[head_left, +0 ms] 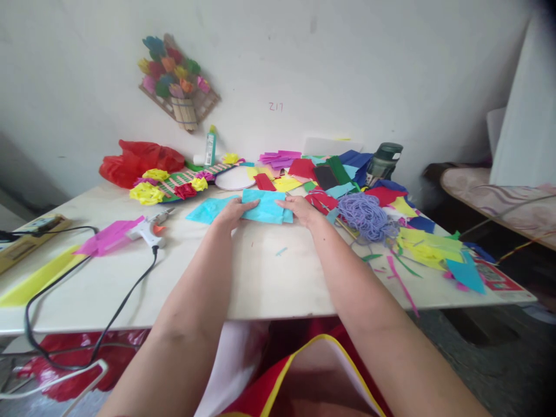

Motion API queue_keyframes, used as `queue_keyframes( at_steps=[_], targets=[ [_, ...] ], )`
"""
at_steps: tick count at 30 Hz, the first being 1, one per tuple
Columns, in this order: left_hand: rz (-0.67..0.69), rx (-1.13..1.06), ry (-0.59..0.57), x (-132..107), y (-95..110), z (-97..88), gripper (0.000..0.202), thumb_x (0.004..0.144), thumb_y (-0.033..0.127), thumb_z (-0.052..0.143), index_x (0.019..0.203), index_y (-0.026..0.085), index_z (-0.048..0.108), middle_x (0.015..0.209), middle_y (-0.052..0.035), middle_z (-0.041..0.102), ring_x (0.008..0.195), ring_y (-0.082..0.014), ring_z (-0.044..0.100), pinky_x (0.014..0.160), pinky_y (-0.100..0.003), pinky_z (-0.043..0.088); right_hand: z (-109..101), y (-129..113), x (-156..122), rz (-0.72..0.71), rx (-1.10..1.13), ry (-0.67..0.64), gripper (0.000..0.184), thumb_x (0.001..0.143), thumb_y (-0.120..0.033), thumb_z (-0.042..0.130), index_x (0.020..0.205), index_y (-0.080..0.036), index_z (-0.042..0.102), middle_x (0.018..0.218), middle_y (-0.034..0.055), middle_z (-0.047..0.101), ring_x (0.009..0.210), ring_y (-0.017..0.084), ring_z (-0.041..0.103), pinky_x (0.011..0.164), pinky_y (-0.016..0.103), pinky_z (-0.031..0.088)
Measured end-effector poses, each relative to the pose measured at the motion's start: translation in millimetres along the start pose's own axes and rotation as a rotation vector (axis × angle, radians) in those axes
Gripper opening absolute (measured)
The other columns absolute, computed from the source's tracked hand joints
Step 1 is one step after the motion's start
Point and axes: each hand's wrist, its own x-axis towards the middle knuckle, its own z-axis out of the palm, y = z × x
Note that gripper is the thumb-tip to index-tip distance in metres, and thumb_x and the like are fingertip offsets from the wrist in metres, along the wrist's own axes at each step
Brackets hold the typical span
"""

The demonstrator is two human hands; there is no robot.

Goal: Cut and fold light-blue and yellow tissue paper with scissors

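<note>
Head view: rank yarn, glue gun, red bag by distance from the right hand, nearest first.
1. Yarn, just to the right of the right hand.
2. Glue gun, well off to its left.
3. Red bag, far left and farther back.

I see matt turquoise paper (267,207) on a smooth, pale tabletop (260,272), fuzzy purple yarn (367,215) right of that paper, and a glossy red plastic bag (141,159) far left of it.
</note>
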Motion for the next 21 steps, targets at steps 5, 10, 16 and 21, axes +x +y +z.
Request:
queue_keyframes(
  at_steps=[5,10,16,21],
  targets=[
    [0.019,-0.042,0.091,0.9,0.5,-1.2,0.039,0.052,0.034,0.081,0.083,0.014,0.068,0.082,-0.0094,0.071,0.076,-0.0241,0.068,0.066,-0.032,0.055,0.9,-1.9,-1.2,-0.029,-0.007,-0.102,0.043,0.056,-0.034,0.077,0.093,-0.017,0.063,0.078,0.0019,0.066,0.062,0.012,0.059,0.055,0.024,0.051],
    [0.026,-0.051,0.125,1.2,0.8,-0.9,0.040,0.051,0.036,0.081,0.082,0.015,0.067,0.082,-0.0086,0.071,0.073,-0.0229,0.067,0.062,-0.032,0.055,2.8,2.9,5.8,-0.086,-0.069,0.056,0.057,0.053,-0.025,0.078,0.106,-0.016,0.059,0.088,0.0035,0.066,0.067,0.013,0.060,0.059,0.027,0.053],
    [0.027,-0.084,0.108,2.3,2.6,0.1,0.038,0.055,0.040,0.079,0.082,0.016,0.066,0.081,-0.0074,0.070,0.076,-0.0226,0.067,0.064,-0.030,0.054,2.8,1.2,7.0,-0.083,-0.087,0.157,0.048,0.054,-0.018,0.076,0.100,-0.015,0.062,0.081,0.0012,0.066,0.061,0.010,0.058,0.053,0.022,0.052],
    [0.006,-0.208,0.036,4.8,10.1,-4.7,0.057,0.073,0.068,0.049,0.081,0.013,0.065,0.076,-0.0113,0.070,0.086,-0.0280,0.066,0.071,-0.034,0.053,-1.0,-2.5,2.1,-0.053,-0.074,0.126,0.050,0.053,-0.020,0.078,0.100,-0.015,0.063,0.078,0.0019,0.067,0.059,0.011,0.058,0.051,0.023,0.052]
  ],
)
